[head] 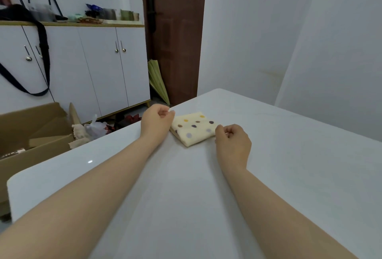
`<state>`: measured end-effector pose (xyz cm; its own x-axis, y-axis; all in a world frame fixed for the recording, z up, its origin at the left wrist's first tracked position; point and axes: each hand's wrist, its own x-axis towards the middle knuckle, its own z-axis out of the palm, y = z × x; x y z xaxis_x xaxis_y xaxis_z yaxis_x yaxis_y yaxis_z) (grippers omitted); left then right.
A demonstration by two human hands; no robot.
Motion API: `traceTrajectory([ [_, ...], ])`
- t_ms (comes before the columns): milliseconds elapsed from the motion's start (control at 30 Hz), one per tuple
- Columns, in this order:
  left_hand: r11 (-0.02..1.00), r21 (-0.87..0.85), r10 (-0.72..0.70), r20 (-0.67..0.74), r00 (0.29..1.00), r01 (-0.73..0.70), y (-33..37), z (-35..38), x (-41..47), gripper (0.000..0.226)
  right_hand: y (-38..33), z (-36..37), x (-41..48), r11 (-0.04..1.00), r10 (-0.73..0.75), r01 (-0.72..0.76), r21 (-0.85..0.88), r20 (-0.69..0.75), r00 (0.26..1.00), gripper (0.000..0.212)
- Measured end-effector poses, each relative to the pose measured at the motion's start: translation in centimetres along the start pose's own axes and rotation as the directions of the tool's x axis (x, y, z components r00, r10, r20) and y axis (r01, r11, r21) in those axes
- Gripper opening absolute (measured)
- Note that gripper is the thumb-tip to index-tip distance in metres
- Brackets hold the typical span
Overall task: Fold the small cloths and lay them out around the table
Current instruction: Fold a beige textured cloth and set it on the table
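A small cream cloth with coloured dots (194, 127) lies folded into a flat square on the white table (206, 196), toward its far left corner. My left hand (158, 121) sits at the cloth's far left corner, fingers curled, thumb and forefinger pinching that corner. My right hand (232, 139) is at the cloth's right corner, fingers curled in, fingertips pinching the edge there. Both forearms reach across the table from the near side.
An open cardboard box (35, 134) stands on the floor left of the table, with beige cloth (79, 132) and a plastic bag (96, 129) beside it. Behind are a white cabinet (93, 66), a brown door (175, 31) and a folded green umbrella (158, 80).
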<state>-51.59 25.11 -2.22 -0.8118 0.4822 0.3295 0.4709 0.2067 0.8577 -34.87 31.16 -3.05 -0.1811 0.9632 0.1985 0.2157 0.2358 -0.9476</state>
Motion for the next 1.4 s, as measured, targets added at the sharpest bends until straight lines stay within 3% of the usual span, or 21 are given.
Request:
traceTrajectory([
  [233,0.999,-0.041,0.022,0.119,0.993,-0.017,2.5,-4.0,-6.9,0.012,-1.1,-5.3,-6.0,0.989,0.138,-0.143,0.028,0.123,0.983,0.018],
  [367,0.996,-0.078,0.052,0.221,0.974,-0.035,5.6,-6.9,-12.1,0.011,-3.8,-9.4,-10.7,0.993,0.108,-0.115,0.033,0.162,0.981,0.018],
  [633,0.962,-0.263,0.033,0.367,0.93,0.069,12.4,-12.1,-24.2,0.007,-8.7,-19.7,-19.6,0.996,0.064,-0.069,0.049,0.098,0.993,0.012],
  [867,0.939,-0.341,0.117,0.456,0.882,0.052,17.4,-14.5,-33.3,0.009,-10.8,-28.4,-26.8,0.996,0.024,-0.025,0.081,0.016,1.0,0.01],
  [1400,0.919,-0.389,0.216,0.628,0.748,0.061,22.7,-11.8,-49.8,0.01,-6.3,-45.4,-37.8,0.999,0.044,-0.046,-0.015,-0.106,0.993,0.012],
])
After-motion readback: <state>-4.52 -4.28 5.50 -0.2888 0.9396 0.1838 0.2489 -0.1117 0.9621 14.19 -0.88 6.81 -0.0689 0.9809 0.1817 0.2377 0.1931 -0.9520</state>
